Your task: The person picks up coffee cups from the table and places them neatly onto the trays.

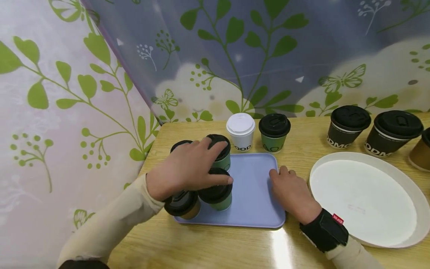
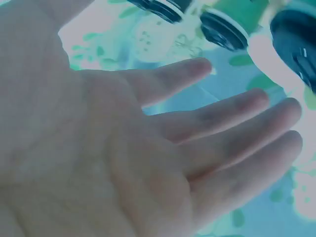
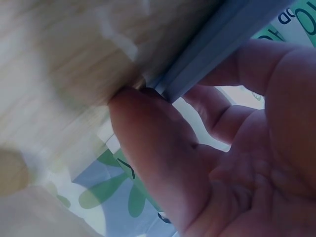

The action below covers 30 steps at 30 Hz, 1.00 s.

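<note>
My left hand (image 1: 188, 164) is held over the left half of a lilac rectangular tray (image 1: 253, 186), its fingers spread and nearly straight, the palm bare in the left wrist view. Under and around it stand lidded paper cups: a green cup (image 1: 221, 204) at the front, a brown cup (image 1: 191, 212) beside it, another green cup (image 1: 224, 163) behind, and a black lid (image 1: 179, 144) partly covered by the hand. On the tray's right edge, my right hand (image 1: 292, 192) grips the rim (image 3: 207, 54) between thumb and fingers.
Behind the tray stand a white cup (image 1: 241, 136) and a green cup with black lid (image 1: 274, 136). To the right is a large white round tray (image 1: 362, 201). Two black cups (image 1: 346, 132) and a brown cup (image 1: 420, 153) stand behind it. A patterned curtain (image 1: 285, 56) backs the table.
</note>
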Tool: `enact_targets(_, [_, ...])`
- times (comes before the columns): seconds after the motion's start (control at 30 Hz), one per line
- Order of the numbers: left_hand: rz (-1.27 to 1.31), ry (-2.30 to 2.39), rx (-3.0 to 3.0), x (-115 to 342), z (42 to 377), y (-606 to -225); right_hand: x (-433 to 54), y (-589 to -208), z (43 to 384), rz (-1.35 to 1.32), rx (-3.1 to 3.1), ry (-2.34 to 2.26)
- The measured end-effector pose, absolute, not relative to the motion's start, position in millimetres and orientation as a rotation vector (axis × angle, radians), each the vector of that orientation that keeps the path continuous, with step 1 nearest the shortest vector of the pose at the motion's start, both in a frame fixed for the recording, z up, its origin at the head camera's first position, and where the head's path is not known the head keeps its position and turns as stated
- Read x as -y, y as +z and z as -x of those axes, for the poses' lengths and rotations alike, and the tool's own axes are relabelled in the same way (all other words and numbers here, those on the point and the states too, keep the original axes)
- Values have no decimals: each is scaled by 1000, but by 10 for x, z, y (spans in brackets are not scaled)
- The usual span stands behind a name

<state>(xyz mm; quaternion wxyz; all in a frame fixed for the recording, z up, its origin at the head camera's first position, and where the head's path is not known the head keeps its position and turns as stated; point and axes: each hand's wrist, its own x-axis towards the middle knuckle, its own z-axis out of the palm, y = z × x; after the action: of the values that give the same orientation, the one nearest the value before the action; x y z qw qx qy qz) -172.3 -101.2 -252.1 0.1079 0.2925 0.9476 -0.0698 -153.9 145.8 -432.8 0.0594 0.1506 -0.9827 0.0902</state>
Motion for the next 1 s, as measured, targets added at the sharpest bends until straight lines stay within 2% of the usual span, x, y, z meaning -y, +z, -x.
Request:
enact_targets(0.13, [-719, -177, -2711, 882, 2169, -2413, -1475, -4350, 1530, -464, 2918, 278])
enact_targets(0.37, [-645, -106, -2672, 757, 2825, -2509, -1468, -4370, 1534, -462, 2933, 296])
enact_targets(0.53, [-706, -59, -2705, 675, 3044, -2585, -1477, -4357, 1540, -463, 2914, 273])
enact_targets(0.73, [-660, -28, -2689, 556, 3245, -2670, -1483, -4352, 1539, -462, 2923, 282])
enact_targets(1.0, [-652, -15, -2645, 362, 3384, -2817, -1481, -4342, 1540, -463, 2948, 273])
